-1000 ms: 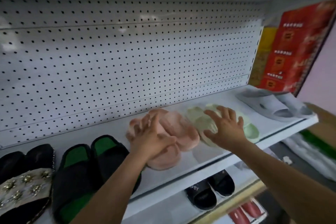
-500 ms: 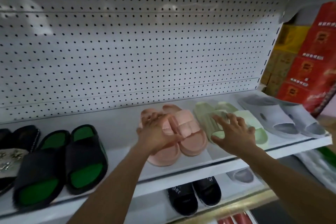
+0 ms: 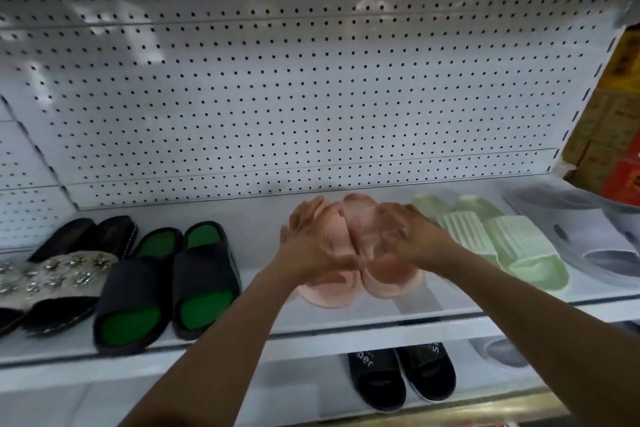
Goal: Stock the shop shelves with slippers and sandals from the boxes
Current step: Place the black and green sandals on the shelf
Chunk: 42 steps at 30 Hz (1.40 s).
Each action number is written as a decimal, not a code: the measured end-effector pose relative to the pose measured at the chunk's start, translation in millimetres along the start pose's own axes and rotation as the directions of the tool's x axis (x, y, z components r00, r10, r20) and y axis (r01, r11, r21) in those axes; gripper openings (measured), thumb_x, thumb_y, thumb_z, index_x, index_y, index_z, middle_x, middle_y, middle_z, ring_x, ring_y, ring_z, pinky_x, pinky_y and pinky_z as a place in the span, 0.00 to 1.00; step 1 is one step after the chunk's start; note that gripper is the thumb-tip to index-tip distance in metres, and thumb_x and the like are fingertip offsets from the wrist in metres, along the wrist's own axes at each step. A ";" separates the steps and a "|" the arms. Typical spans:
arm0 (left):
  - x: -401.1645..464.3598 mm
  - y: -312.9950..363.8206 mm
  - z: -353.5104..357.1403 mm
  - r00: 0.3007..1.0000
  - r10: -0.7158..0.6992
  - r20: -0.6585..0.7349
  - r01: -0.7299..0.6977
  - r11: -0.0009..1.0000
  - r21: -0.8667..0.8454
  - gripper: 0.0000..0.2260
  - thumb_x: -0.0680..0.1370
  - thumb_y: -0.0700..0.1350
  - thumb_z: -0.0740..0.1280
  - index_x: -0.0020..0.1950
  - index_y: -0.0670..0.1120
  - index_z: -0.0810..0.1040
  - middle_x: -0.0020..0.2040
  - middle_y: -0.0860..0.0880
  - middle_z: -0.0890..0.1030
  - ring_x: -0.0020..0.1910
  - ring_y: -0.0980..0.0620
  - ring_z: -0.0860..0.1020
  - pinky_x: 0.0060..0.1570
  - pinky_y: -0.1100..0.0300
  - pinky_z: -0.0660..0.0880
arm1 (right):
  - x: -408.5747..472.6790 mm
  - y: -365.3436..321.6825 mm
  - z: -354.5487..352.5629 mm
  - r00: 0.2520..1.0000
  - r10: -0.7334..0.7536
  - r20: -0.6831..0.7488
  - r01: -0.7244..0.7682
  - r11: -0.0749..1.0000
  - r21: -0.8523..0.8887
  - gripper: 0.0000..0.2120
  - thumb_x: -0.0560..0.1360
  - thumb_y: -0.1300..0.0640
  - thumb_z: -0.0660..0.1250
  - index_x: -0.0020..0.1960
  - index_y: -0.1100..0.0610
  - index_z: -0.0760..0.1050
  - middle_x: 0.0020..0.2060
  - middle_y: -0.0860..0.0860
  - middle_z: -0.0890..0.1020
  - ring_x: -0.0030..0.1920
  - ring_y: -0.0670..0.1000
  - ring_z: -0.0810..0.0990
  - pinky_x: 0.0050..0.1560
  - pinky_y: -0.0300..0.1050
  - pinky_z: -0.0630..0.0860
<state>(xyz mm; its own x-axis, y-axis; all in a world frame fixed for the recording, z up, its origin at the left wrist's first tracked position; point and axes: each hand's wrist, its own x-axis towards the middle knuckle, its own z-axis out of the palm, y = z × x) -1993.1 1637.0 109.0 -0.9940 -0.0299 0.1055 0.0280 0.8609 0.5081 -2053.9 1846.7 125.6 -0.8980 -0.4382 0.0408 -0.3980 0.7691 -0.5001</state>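
Note:
A pair of pink slippers [image 3: 393,282] lies side by side on the white shelf [image 3: 256,222], toes toward the pegboard. My left hand [image 3: 311,246] rests on the left pink slipper with fingers stretched forward. My right hand [image 3: 414,239] lies spread over the right pink slipper. The two thumbs nearly meet above the gap between the slippers. Both hands hide the straps; only the heels and toe tips show, and the image there is blurred.
On the same shelf, pale green slippers [image 3: 502,243] and grey slippers [image 3: 581,229] lie to the right; black-and-green slippers [image 3: 194,274] and studded black sandals [image 3: 62,274] to the left. Black slippers [image 3: 398,374] sit on the lower shelf. Yellow and red boxes [image 3: 620,135] stand at far right.
My right hand has moved left, off the pale green slippers and onto the right pink slipper. My left hand stays on the left pink slipper. The view has shifted left.

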 end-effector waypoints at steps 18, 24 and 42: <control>-114.9 -153.8 -159.4 0.906 -0.319 0.280 0.110 0.813 0.572 0.46 0.69 0.45 0.75 0.80 0.50 0.49 0.77 0.46 0.58 0.74 0.45 0.59 0.72 0.54 0.62 | 21.5 -196.2 129.8 0.851 -0.447 0.275 0.481 0.874 -0.070 0.46 0.67 0.44 0.73 0.77 0.48 0.49 0.73 0.50 0.59 0.70 0.54 0.60 0.68 0.54 0.66; -105.5 -166.5 -155.2 0.962 -0.170 0.214 0.044 0.870 0.491 0.44 0.69 0.43 0.74 0.78 0.50 0.53 0.75 0.47 0.62 0.72 0.46 0.60 0.70 0.54 0.63 | 30.4 -201.4 133.5 0.917 -0.368 0.155 0.393 0.898 -0.197 0.39 0.64 0.44 0.73 0.70 0.49 0.62 0.63 0.50 0.68 0.63 0.53 0.69 0.57 0.51 0.74; -95.1 -184.0 -153.2 0.982 -0.014 0.191 -0.065 0.913 0.402 0.40 0.71 0.46 0.72 0.76 0.51 0.53 0.73 0.46 0.64 0.69 0.46 0.63 0.63 0.52 0.69 | 12.3 -205.1 131.2 0.984 -0.142 0.111 0.155 0.981 -0.117 0.39 0.69 0.62 0.67 0.76 0.49 0.55 0.72 0.53 0.64 0.65 0.60 0.70 0.63 0.56 0.72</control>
<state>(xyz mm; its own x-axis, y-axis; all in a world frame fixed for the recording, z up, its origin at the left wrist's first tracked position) -1887.6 1403.7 136.5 -0.9963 0.0552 -0.0667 0.0473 0.9924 0.1136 -1958.8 1622.5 115.1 -0.8058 -0.5920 0.0148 -0.5514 0.7411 -0.3831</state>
